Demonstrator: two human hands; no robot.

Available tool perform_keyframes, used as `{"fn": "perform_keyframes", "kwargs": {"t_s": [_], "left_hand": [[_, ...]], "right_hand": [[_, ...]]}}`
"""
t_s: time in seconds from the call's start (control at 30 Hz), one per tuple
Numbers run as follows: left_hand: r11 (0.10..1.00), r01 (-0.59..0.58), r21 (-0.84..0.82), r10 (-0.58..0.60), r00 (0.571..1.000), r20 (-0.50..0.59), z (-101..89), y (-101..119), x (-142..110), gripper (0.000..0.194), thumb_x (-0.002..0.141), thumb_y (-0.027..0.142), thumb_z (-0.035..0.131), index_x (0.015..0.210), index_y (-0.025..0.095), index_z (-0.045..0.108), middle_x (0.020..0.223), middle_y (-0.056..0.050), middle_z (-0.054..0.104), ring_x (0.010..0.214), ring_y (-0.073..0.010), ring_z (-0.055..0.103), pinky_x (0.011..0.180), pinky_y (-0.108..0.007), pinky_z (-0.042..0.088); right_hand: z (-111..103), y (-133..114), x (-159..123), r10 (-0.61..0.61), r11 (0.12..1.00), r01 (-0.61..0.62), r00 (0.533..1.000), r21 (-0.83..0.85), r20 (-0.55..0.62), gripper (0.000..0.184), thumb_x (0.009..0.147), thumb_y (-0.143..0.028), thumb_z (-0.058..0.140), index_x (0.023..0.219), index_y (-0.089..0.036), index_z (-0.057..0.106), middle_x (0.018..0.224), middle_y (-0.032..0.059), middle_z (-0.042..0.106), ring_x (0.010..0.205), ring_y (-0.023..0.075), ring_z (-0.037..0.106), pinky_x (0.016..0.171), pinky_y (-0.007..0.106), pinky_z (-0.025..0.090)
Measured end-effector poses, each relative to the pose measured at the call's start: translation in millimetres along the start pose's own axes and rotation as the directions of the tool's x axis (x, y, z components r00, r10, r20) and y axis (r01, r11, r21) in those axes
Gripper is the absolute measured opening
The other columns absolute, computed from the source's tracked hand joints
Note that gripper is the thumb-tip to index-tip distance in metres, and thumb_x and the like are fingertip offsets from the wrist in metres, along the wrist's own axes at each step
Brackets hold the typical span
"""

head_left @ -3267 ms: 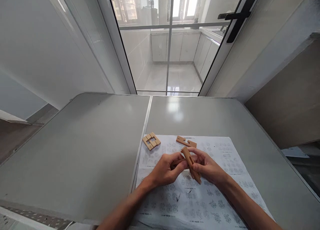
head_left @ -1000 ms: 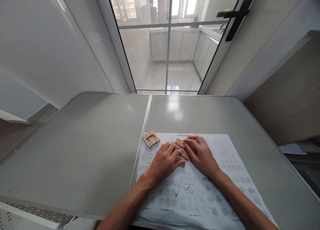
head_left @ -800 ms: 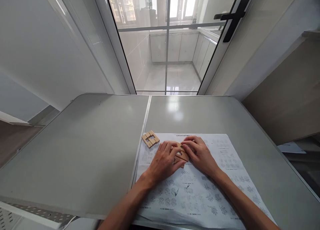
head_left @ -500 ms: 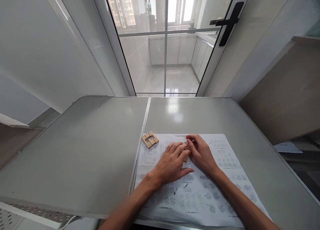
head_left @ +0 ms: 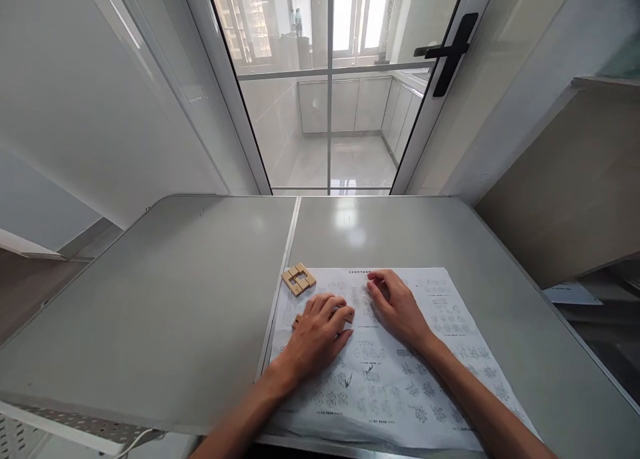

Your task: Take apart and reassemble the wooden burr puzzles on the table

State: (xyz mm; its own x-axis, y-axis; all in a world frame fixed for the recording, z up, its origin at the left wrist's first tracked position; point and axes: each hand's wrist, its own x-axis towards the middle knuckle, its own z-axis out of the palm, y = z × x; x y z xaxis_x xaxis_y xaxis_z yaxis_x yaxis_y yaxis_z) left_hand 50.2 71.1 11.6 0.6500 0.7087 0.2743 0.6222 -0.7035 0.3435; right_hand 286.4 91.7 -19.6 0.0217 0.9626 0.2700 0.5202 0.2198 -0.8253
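My left hand [head_left: 316, 329] lies palm down on the printed sheet [head_left: 400, 386], its fingers curled over wooden puzzle pieces. The end of one wooden piece [head_left: 349, 314] pokes out by the index fingertip, and another bit shows left of the hand; the palm hides the rest. My right hand [head_left: 399, 307] rests on its side on the sheet, fingers loosely bent, a gap between thumb and index, nothing visible in it. Beyond my left hand, several notched wooden blocks [head_left: 295, 287] lie together as a square frame on the sheet's upper left corner.
The sheet lies on a grey folding table [head_left: 210, 299] with a metal seam [head_left: 295, 226] just left of it. A glass door [head_left: 280, 146] with a black handle [head_left: 453, 51] stands behind the table. At the right are a brown panel [head_left: 565, 179] and dark shelving.
My left hand has moved left and away from my right hand, carrying wooden pieces along the sheet. My right hand has stayed nearly in place. The view has tilted slightly.
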Motion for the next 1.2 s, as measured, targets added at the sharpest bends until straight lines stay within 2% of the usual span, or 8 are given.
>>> {"fn": "perform_keyframes", "kwargs": {"t_s": [0.17,0.27,0.53,0.73,0.8,0.9,0.97,1.2], "left_hand": [[0.995,0.076,0.065,-0.072,0.996,-0.06,-13.5,-13.8,-23.1,0.029,0.099,0.022,0.069,0.127,0.025,0.063,0.131,-0.007,0.07,0.132,-0.03,0.055,0.115,-0.05,0.046],[0.991,0.099,0.093,-0.093,0.994,-0.062,-18.0,-20.4,-30.9,0.032,0.1,0.025,0.068,0.133,0.026,0.063,0.134,-0.007,0.069,0.132,-0.0315,0.054,0.115,-0.052,0.046],[0.988,0.103,0.115,-0.092,0.991,-0.093,-30.7,-37.8,-39.5,0.03,0.101,0.029,0.067,0.131,0.028,0.067,0.131,-0.007,0.071,0.131,-0.0312,0.057,0.113,-0.052,0.048],[0.983,0.134,0.129,-0.118,0.985,-0.127,-36.4,-37.8,-44.0,0.03,0.104,0.028,0.063,0.134,0.029,0.062,0.137,-0.007,0.068,0.133,-0.0316,0.055,0.111,-0.051,0.047],[0.967,0.217,0.134,-0.186,0.959,-0.215,-35.0,-38.7,-44.1,0.031,0.104,0.034,0.063,0.133,0.024,0.06,0.136,-0.012,0.065,0.127,-0.0326,0.057,0.107,-0.051,0.049],[0.905,0.402,0.137,-0.329,0.868,-0.372,-32.1,-45.5,-43.4,0.042,0.102,0.048,0.065,0.13,0.019,0.056,0.129,-0.016,0.064,0.116,-0.0346,0.06,0.1,-0.054,0.05],[0.881,0.458,0.12,-0.379,0.835,-0.399,-31.1,-51.5,-42.5,0.047,0.1,0.054,0.065,0.13,0.019,0.054,0.125,-0.015,0.065,0.115,-0.0357,0.06,0.1,-0.056,0.05],[0.91,0.414,0.036,-0.377,0.859,-0.346,-30.0,-53.3,-35.6,0.047,0.098,0.048,0.069,0.134,0.022,0.052,0.127,-0.012,0.067,0.118,-0.0343,0.061,0.104,-0.055,0.048]], "right_hand": [[0.3,-1.4,-0.7,-0.006,1.0,0.006,1.0,-0.026,0.016,0.02,0.106,-0.04,0.053,0.112,-0.024,0.064,0.113,0.0107,0.071,0.099,0.028,0.067,0.091,0.045,0.056],[0.1,-1.7,-0.7,-0.009,0.999,0.01,1.0,-0.04,0.021,0.02,0.106,-0.04,0.053,0.112,-0.024,0.064,0.113,0.0107,0.071,0.099,0.0282,0.068,0.091,0.045,0.056],[-1.3,-3.2,-0.7,-0.014,0.999,0.016,0.999,-0.043,0.035,0.021,0.107,-0.04,0.052,0.112,-0.024,0.063,0.114,0.0119,0.071,0.099,0.0291,0.067,0.09,0.048,0.056],[-2.1,-2.7,-2.2,-0.016,0.999,0.018,0.999,-0.048,0.047,0.02,0.107,-0.04,0.052,0.112,-0.024,0.064,0.114,0.0116,0.071,0.097,0.0285,0.067,0.089,0.047,0.057],[-2.3,-2.2,-2.5,-0.01,0.999,0.012,0.999,-0.051,0.05,0.021,0.107,-0.04,0.052,0.112,-0.024,0.064,0.114,0.0113,0.071,0.097,0.0285,0.067,0.089,0.047,0.057],[-2.4,-1.2,-2.4,-0.018,0.998,0.021,0.999,-0.059,0.048,0.021,0.107,-0.04,0.052,0.113,-0.024,0.064,0.113,0.0111,0.071,0.098,0.0287,0.067,0.091,0.047,0.056],[-2.5,-0.7,-2.1,-0.025,0.998,0.028,0.998,-0.063,0.05,0.021,0.107,-0.04,0.052,0.112,-0.024,0.064,0.113,0.0111,0.071,0.098,0.0287,0.068,0.09,0.047,0.056],[-2.5,-1.4,-2.6,-0.034,0.997,0.037,0.998,-0.064,0.05,0.021,0.107,-0.041,0.051,0.113,-0.025,0.064,0.112,0.011,0.071,0.098,0.029,0.068,0.091,0.048,0.056]]}}
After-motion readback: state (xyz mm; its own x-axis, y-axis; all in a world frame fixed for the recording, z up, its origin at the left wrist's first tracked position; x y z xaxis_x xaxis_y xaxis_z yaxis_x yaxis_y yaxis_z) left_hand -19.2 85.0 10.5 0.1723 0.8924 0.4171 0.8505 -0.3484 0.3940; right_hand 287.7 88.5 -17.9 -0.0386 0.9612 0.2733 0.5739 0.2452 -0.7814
